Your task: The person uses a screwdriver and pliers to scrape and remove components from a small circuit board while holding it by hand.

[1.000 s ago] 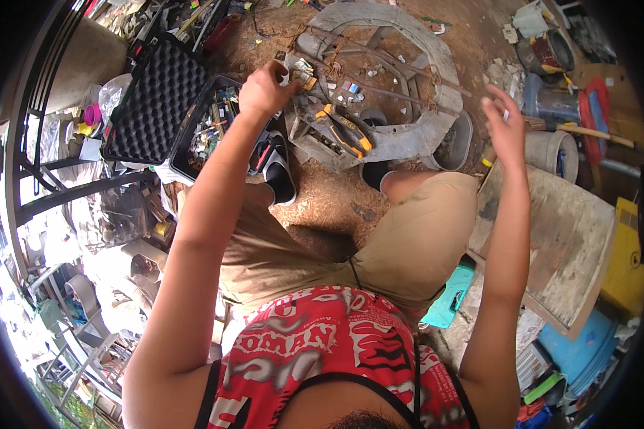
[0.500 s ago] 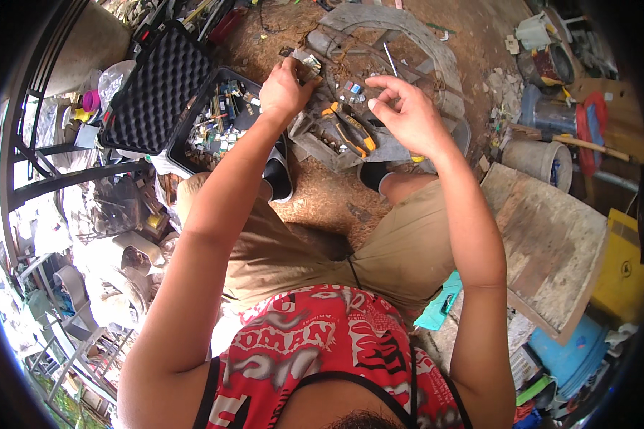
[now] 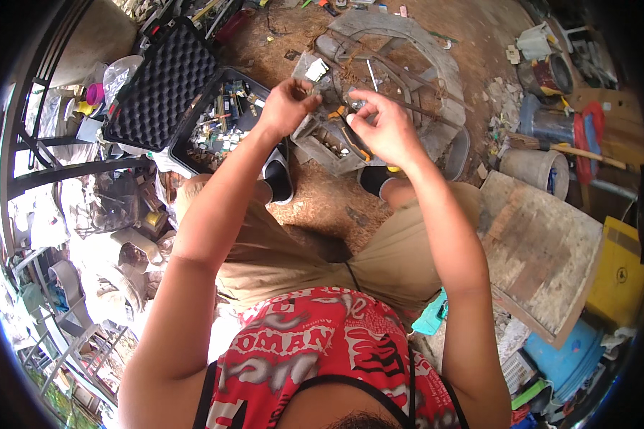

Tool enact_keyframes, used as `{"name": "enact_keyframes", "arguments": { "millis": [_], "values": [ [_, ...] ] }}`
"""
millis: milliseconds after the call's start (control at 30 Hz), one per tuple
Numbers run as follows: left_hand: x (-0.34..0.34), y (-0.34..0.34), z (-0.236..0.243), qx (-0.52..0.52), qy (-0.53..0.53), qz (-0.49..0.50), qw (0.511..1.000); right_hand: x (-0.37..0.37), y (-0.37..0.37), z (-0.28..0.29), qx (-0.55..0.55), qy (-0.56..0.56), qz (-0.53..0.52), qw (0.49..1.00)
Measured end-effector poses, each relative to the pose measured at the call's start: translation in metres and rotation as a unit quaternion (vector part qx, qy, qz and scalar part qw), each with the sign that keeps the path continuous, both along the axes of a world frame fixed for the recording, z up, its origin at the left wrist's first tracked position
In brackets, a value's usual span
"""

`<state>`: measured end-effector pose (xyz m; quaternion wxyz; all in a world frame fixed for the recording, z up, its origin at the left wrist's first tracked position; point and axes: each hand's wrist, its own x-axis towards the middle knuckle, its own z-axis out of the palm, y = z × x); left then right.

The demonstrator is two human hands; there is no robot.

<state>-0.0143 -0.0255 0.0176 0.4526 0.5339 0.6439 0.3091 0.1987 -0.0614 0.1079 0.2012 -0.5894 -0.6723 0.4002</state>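
Two hands meet above the tray of parts [image 3: 336, 146] on the ground, work seemingly mid-way: left hand [image 3: 285, 107] pinches a small metal piece [image 3: 309, 91] at its fingertips, right hand [image 3: 381, 125] curls beside it, what it grips too small to tell. Piece: tiny, greyish, held in the air just over the tray, between open foam-lined case [image 3: 166, 84] and round concrete ring [image 3: 436, 64]; orange-handled pliers [image 3: 350, 136] lie unused below.

A flat yellow package [image 3: 617, 275] bearing a small dark round mark is seen at the right edge, beside the worn wooden board [image 3: 544, 250]. No screens or signs can be made out; other labels are too small to tell.
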Motion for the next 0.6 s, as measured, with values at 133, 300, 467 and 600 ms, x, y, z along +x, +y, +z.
{"name": "enact_keyframes", "arguments": {
  "millis": [133,300,467,600],
  "values": [
    [-0.005,-0.027,-0.02,0.001,0.01,-0.039,0.999,-0.002,-0.004,-0.028,0.065,-0.015,0.003,0.998],
    [-0.102,0.02,0.037,0.194,0.035,0.027,0.98,0.024,-0.006,-0.02,-0.004,0.048,-0.078,0.996],
    [-0.104,0.027,0.058,0.092,-0.259,0.029,0.961,0.031,0.005,-0.029,-0.013,0.078,-0.086,0.993],
    [-0.102,0.038,0.008,0.009,-0.017,-0.045,0.999,0.023,0.003,-0.006,-0.002,0.064,-0.076,0.995]
  ]
}}
